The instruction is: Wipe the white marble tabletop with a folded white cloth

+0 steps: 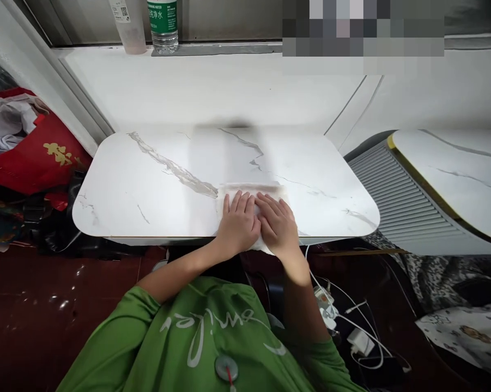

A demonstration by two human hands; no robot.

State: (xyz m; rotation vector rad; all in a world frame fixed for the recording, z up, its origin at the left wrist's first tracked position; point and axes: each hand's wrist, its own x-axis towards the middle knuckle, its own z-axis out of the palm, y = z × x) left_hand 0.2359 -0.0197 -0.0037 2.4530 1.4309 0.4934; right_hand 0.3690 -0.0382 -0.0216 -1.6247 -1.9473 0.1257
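Note:
A folded white cloth (251, 191) lies near the front edge of a white marble-patterned table (155, 185). My left hand (239, 220) rests flat on the cloth, fingers stretched out and slightly apart. My right hand (277, 222) lies flat beside it on the same cloth, fingers extended and touching the left hand's fingertips. Both palms press down on the cloth and cover most of it; only its far strip shows.
A water bottle (163, 24) and a translucent cup (128, 27) stand on the window ledge behind. Red bags (36, 155) pile at the left. A second marble table (453, 174) and a grey slatted panel (392, 201) are right. Cables and chargers (351, 326) lie on the floor.

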